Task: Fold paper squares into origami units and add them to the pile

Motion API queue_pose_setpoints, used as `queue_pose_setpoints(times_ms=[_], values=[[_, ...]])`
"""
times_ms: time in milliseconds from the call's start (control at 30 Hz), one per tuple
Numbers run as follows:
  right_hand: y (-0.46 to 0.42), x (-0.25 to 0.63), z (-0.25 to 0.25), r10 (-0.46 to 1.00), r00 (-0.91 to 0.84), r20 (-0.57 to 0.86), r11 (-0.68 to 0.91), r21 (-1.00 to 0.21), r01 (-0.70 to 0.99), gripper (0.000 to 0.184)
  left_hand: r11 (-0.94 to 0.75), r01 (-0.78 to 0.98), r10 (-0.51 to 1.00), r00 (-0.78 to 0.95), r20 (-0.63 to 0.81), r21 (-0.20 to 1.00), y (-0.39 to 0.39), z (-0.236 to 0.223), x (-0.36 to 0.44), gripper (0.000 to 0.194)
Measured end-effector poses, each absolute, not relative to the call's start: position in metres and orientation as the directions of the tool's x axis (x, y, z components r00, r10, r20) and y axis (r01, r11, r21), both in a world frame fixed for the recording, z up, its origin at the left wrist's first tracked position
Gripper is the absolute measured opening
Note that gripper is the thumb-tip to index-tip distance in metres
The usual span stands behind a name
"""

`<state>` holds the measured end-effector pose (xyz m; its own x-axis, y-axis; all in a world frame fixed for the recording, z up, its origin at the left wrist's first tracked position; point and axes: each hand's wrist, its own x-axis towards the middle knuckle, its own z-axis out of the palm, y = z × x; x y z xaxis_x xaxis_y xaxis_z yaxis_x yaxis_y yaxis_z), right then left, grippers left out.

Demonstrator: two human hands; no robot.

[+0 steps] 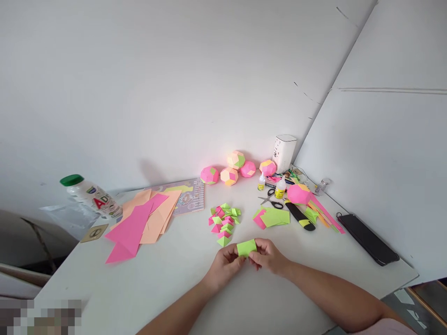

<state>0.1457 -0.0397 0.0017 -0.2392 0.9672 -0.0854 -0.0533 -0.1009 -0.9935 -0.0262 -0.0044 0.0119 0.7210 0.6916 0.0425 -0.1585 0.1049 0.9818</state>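
Note:
Between my two hands is a small piece of green paper (pixel 246 248), held near the front middle of the table. My left hand (pixel 226 263) pinches its left side, thumb at the lower edge. My right hand (pixel 268 257) grips the right side, with the thumb across the front and fingers behind. Just beyond lies a cluster of small folded green and pink paper pieces (pixel 225 223). Flat green paper pieces (pixel 277 217) overlap a pink one to the right of the cluster.
Scissors (pixel 270 200), glue bottles (pixel 280 188) and a box cutter (pixel 299 215) lie right of centre. Faceted paper balls (pixel 229 176) line the wall. Large paper sheets (pixel 139 223) and a white bottle (pixel 92 197) occupy the left; a black phone (pixel 368 238) is far right.

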Motion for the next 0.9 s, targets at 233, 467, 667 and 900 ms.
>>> queue_pose_setpoints(times_ms=[233, 467, 667, 900], values=[[-0.0341, 0.1480, 0.0038, 0.989, -0.137, -0.056, -0.078, -0.984, -0.161, 0.010, 0.134, -0.184, 0.827, 0.562, -0.007, 0.974, 0.0003, 0.0022, -0.0300, 0.021], [-0.0344, 0.1462, 0.0048, 0.982, -0.169, -0.085, -0.106, -0.988, -0.114, 0.013, 0.234, -0.271, 0.820, 0.570, -0.039, 0.934, -0.0010, 0.0052, -0.0297, 0.016], [-0.0349, 0.1466, 0.0026, 0.976, -0.193, -0.097, -0.114, -0.991, -0.077, 0.020, 0.250, -0.265, 0.809, 0.585, -0.050, 0.931, -0.0015, 0.0044, -0.0276, 0.019], [-0.0352, 0.1473, 0.0022, 0.975, -0.197, -0.101, -0.114, -0.992, -0.055, 0.020, 0.216, -0.187, 0.787, 0.615, -0.058, 0.958, -0.0014, 0.0068, -0.0287, 0.019]])
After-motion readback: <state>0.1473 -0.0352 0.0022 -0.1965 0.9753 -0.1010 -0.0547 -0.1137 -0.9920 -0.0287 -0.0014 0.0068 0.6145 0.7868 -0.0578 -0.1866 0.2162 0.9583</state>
